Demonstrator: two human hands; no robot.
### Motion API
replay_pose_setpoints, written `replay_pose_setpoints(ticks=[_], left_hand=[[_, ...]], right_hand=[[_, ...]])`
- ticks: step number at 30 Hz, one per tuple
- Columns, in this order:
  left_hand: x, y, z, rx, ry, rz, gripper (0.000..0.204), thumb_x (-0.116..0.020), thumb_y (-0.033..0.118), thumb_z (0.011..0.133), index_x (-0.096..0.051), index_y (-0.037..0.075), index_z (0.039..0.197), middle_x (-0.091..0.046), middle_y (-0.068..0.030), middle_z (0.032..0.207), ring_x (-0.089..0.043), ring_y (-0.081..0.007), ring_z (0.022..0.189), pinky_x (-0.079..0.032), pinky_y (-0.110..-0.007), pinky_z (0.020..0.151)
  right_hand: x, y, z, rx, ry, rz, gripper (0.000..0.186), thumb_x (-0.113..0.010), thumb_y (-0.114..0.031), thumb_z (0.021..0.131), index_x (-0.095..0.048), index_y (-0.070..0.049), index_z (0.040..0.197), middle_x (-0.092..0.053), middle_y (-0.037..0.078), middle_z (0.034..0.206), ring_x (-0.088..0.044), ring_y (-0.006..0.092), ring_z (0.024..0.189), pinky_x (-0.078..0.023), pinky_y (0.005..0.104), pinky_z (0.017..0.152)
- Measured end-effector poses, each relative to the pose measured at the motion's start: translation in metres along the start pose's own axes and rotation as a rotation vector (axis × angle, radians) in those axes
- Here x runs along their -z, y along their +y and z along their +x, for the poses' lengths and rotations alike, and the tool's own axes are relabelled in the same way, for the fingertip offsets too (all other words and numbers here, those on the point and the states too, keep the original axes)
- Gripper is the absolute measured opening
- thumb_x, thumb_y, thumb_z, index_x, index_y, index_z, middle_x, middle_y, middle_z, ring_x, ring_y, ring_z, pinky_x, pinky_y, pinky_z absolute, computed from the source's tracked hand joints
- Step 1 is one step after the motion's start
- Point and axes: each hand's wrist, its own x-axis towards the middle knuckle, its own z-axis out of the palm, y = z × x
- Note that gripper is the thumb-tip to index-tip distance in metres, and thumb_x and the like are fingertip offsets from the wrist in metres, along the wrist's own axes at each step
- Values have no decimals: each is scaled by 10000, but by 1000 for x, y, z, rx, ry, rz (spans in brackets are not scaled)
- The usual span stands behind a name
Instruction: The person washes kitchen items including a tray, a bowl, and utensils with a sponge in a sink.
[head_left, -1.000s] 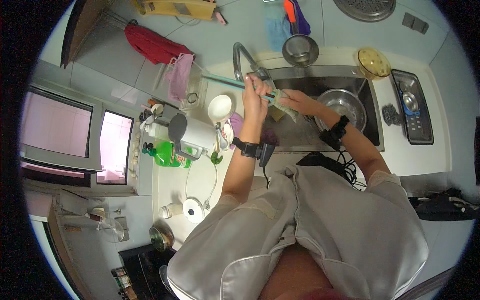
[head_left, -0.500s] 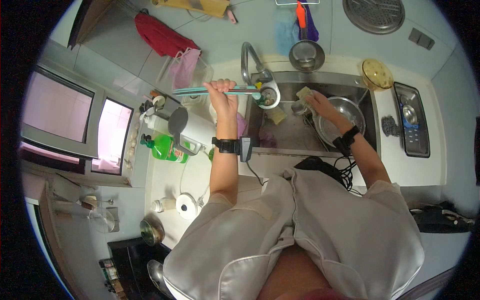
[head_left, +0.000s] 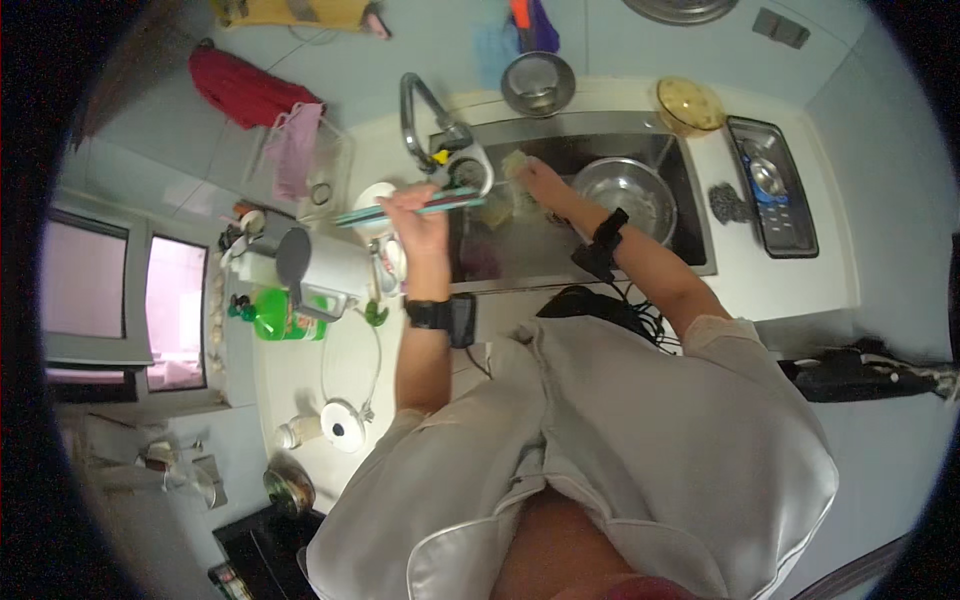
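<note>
My left hand (head_left: 418, 222) is closed round a bundle of teal and dark chopsticks (head_left: 458, 201), held level over the sink's left edge. Their right ends lie in front of the small caddy (head_left: 470, 172) beside the tap. Over the sink (head_left: 697, 195), my right hand (head_left: 545, 184) grips a pale yellowish sponge (head_left: 514, 163), its fingers partly hidden and blurred. Just right of that hand, a round metal basin (head_left: 652, 192) sits in the sink, partly behind my forearm. Another yellowish piece (head_left: 497, 212) lies on the sink floor between my hands.
The curved tap (head_left: 408, 105) rises behind the sink. On the left counter stand a grey-lidded jug (head_left: 335, 265) and a green bottle (head_left: 272, 314). To the right are a steel scourer (head_left: 729, 203), a dark tray (head_left: 797, 225) with a ladle, and a yellow lidded bowl (head_left: 690, 105).
The whole view has shifted. Against the sink, my left hand with the chopsticks has come nearer and rightward. My right hand with the sponge has moved left, away from the basin.
</note>
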Motion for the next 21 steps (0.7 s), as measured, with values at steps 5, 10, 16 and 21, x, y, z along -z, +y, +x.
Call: replay_pose_setpoints(ticks=[5,10,16,21], left_hand=[[10,23,-19,55,32,383,390,-291,443,867,-373,116,670,-300,21,504,-299,-86,439,-287,-211,407],[64,4,-50,46,-159,1316,206,-390,247,869,-472,64,824,-472,-72,563,-435,-171,444,-348,-255,415],[16,18,-63,-423,-500,1787,183,-536,148,773,-468,10,871,-484,-175,651,-458,-339,550,-375,-361,503],[-3,34,-61,-550,-574,1748,223,-561,183,758,-467,-18,781,-473,-147,619,-475,-308,548,-381,-313,495]], right_hand=[[46,-15,-27,-186,31,227,526,-380,-390,844,-302,-3,1191,-389,153,1157,-423,264,981,-344,352,817],[37,-81,-52,-51,4,360,611,-357,-436,844,-224,-9,1260,-299,174,1271,-354,304,1111,-281,357,913],[24,-157,-86,324,16,351,513,-372,-336,873,-241,-38,1269,-359,64,1212,-337,153,1094,-255,259,916],[22,-190,-106,369,-31,462,442,-381,-286,877,-314,4,1204,-416,92,1136,-363,151,1047,-286,254,898]])
